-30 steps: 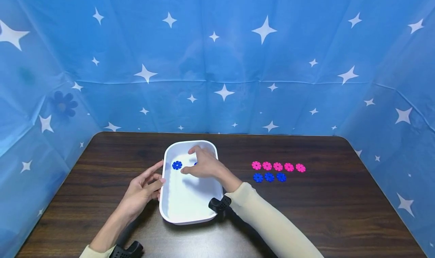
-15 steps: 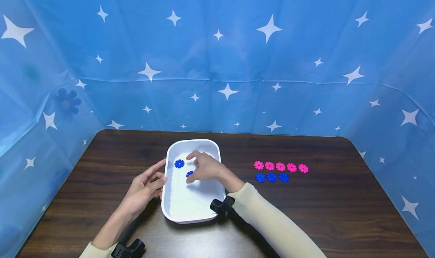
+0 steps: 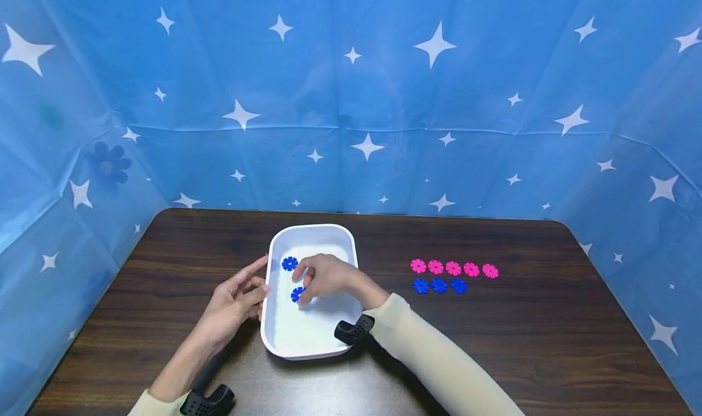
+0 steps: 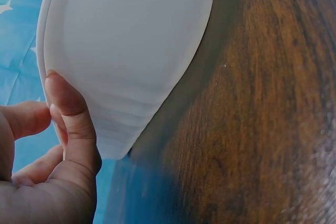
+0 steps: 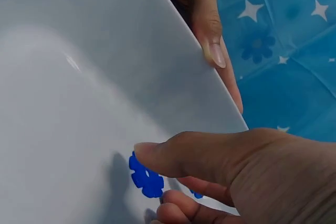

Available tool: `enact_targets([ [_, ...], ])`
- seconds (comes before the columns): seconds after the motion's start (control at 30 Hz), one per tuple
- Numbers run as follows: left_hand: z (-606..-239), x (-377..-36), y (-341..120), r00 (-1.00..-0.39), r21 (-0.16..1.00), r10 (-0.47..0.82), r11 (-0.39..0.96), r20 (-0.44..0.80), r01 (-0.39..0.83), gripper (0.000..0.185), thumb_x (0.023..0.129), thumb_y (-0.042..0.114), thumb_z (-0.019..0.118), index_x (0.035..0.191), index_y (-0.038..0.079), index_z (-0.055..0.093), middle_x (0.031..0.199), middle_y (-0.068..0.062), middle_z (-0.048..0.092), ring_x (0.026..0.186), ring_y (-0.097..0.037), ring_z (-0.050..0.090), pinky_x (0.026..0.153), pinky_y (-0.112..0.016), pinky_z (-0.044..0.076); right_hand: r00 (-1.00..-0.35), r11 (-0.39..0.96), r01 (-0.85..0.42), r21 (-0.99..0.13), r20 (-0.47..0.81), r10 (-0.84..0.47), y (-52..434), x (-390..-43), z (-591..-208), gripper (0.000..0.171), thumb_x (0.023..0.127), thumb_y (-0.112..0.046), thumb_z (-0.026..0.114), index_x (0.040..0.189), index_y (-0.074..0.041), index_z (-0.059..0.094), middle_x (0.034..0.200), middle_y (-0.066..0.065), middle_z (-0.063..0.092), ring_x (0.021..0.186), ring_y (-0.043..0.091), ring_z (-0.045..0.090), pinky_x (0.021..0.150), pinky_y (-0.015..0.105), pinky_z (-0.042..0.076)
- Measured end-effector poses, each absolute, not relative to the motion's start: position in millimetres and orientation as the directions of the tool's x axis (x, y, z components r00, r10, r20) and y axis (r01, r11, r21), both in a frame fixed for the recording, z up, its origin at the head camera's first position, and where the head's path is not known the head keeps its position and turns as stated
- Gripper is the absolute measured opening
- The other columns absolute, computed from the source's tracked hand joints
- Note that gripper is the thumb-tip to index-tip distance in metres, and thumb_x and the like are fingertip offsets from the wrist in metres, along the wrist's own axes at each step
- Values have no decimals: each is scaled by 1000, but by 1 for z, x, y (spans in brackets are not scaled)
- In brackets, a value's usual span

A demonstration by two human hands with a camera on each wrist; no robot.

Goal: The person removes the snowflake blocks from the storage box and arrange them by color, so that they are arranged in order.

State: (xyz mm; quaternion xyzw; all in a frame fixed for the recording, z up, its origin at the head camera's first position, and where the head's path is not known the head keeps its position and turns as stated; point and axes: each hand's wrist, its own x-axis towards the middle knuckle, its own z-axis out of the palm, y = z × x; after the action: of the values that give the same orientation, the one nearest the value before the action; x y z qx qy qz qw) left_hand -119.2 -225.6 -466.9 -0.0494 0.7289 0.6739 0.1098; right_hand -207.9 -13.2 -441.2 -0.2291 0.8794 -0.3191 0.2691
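A white tray (image 3: 307, 334) stands on the table with its left edge held by my left hand (image 3: 233, 306). In the left wrist view, the thumb (image 4: 71, 106) lies against the tray's wall, fingers on the other side of the edge. Over the tray floor, my right hand (image 3: 331, 277) pinches a blue notched plastic disc (image 3: 297, 294). From the right wrist, this disc (image 5: 146, 177) looks tilted between thumb and fingertips, its shadow beside it. Another blue disc (image 3: 289, 264) lies farther back in the tray; mostly hidden behind my fingers in the right wrist view.
Right of the tray, several pink notched discs (image 3: 453, 268) lie in a row on the dark wooden table (image 3: 521, 331). A shorter row of three blue discs (image 3: 439, 285) sits just in front of them. A blue star-patterned curtain (image 3: 351, 99) surrounds the table.
My right hand has drawn the blue disc forward and left within the tray, and its fingers have closed in on it. The left hand keeps its hold on the tray.
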Motion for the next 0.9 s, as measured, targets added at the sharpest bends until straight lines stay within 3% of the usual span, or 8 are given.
enact_targets([
  [0.3,-466,-119,-226,-971,972,75,81,-227,-221,62,102,13,62,158,23,38,113,-8,54,78,-13,61,70,-27,57,-757,693,-264,-671,-301,-580,-16,-213,-444,32,75,-16,91,102,-13,75,71,-5,60,62,8,53,60,21,40],
  [0.9,-467,-118,-225,-972,973,74,83,-223,-216,62,102,13,63,158,23,38,113,-8,53,77,-12,60,69,-27,57,-764,724,-237,-648,-336,-551,-20,-216,-447,21,73,-13,93,85,-18,76,65,-6,55,59,8,48,55,21,38],
])
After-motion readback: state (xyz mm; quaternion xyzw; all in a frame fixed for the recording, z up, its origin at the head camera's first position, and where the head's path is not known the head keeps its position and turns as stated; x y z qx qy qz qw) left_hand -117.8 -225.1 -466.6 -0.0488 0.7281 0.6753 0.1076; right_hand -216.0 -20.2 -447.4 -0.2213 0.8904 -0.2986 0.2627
